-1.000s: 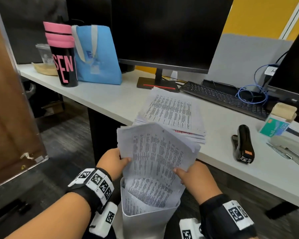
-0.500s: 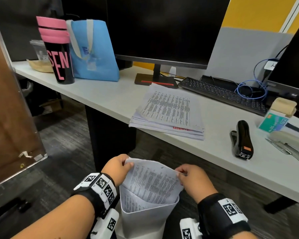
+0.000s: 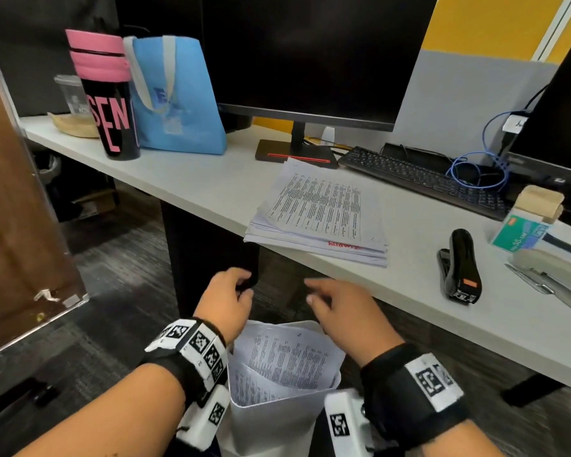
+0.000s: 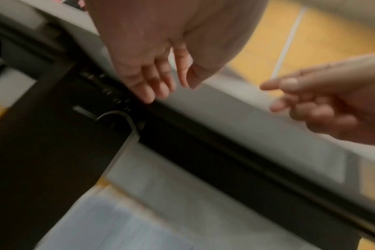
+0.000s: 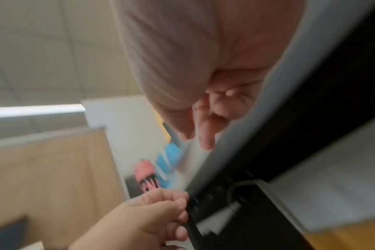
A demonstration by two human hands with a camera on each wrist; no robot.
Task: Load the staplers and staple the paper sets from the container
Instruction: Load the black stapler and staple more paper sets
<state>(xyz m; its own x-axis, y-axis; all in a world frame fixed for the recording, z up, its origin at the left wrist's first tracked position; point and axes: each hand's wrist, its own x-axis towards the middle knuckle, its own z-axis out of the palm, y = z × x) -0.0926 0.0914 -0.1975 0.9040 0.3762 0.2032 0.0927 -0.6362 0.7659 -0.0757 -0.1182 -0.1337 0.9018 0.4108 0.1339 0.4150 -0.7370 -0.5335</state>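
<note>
A white container (image 3: 271,430) stands on the floor below the desk edge, with curled printed paper sets (image 3: 284,361) inside it. Just above its rim, my left hand (image 3: 241,285) hovers with loosely curled fingers and holds nothing. My right hand (image 3: 314,291) hovers beside it, fingers relaxed and empty. A stack of printed paper sets (image 3: 320,212) lies on the desk. To its right, a black stapler (image 3: 460,265) sits near the front edge, with a grey stapler (image 3: 551,272) further right. Both wrist views are blurred and show each hand (image 4: 152,84) (image 5: 203,121) empty.
A green staples box (image 3: 521,234) stands behind the grey stapler. On the white desk (image 3: 195,183) are a monitor (image 3: 310,61), a keyboard (image 3: 422,179), a blue bag (image 3: 175,100) and a pink-and-black tumbler (image 3: 109,100). A wooden panel (image 3: 17,242) stands at the left.
Both hands lowered the paper set back into the container, let go of it, and now hover empty above the rim.
</note>
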